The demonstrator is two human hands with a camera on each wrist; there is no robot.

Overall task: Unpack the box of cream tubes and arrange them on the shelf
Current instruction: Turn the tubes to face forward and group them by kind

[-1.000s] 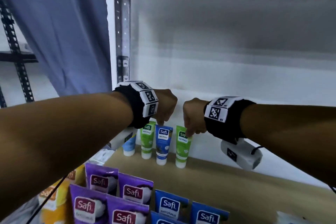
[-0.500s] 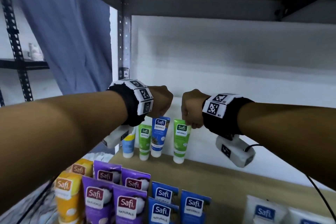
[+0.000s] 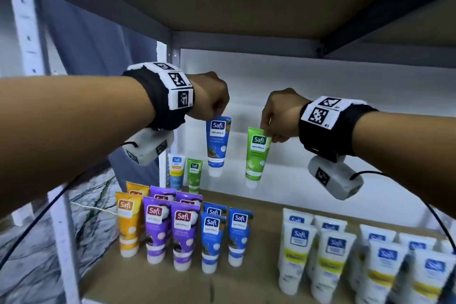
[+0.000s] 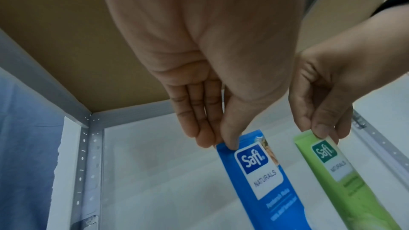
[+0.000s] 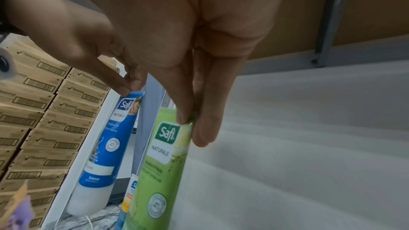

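Both hands are up in the shelf bay, each pinching one tube by its crimped top: left hand [image 3: 211,97] on the blue tube [image 3: 217,145], right hand [image 3: 280,116] on the green tube [image 3: 256,155], caps down, hanging above the shelf board [image 3: 256,207], touching nothing. Step looks like mid-placing or regrouping. Next likely needs lowering each cap-first beside matching colours without knocking neighbours. No box in view; the blue row [image 3: 223,234] stands near, and two tubes [image 3: 185,170] stand far left.
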